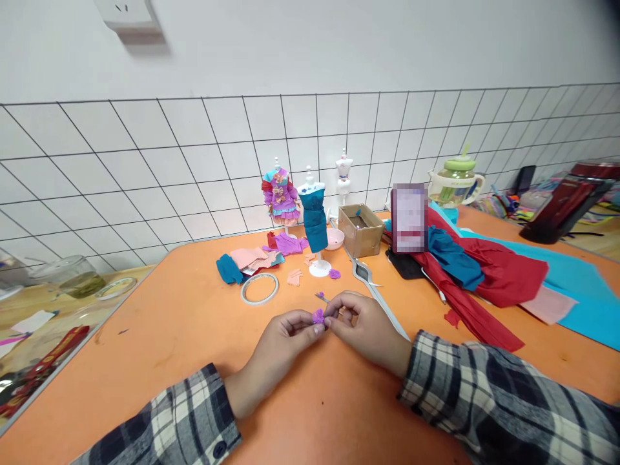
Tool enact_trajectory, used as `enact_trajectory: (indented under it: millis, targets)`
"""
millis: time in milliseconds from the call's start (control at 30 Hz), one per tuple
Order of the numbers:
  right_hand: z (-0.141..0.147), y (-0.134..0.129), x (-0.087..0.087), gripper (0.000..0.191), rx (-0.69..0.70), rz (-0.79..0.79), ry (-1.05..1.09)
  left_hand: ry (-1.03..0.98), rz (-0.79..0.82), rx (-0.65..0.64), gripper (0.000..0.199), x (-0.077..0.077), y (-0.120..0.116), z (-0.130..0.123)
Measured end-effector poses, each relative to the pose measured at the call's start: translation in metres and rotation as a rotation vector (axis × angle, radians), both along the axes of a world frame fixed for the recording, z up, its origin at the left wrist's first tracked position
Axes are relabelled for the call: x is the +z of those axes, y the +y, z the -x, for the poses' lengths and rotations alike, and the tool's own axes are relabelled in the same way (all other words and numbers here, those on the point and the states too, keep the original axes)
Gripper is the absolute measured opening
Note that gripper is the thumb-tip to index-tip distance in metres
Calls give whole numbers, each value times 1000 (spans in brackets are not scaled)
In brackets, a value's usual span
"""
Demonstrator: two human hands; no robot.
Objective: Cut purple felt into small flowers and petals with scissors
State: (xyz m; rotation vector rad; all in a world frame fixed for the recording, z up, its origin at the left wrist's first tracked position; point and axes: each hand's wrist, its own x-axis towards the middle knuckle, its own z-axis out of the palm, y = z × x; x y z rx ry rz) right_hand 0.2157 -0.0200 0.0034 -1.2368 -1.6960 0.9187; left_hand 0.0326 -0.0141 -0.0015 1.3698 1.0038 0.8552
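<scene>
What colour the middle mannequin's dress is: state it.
The dress is teal, best seen in the head view.

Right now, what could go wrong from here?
- The purple frilled piece is tiny and pinched between the fingers of the left hand and right hand; uneven pulling might crush or tear it.
- The mini mannequin in teal stands just beyond the hands on a slim stem; a forward reach could tip it.
- The grey band runs close behind the right hand, so that wrist might snag or drag it.
</scene>
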Motion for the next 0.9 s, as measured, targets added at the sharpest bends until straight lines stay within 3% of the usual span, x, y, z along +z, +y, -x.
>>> enact_trajectory:
  millis: [167,267,367,600,767,900]
  targets:
    - [-4,-3,4,31,103,-45,4,75,-27,-78,28,3,-1,0]
    - [-5,1,2,17,139,-75,-38,115,-63,-129,28,5,-2,0]
    - [-5,5,-2,7,122,-46,-9,141,-76,-89,30,5,-1,0]
    - [-3,3,0,16,166,298,188,141,-134,-21,26,3,2,2]
    - [-4,6,-4,17,159,212,180,152,-157,-93,25,3,1,3]
    - [-4,7,-9,15,128,235,185,183,-189,-64,24,1,2,3]
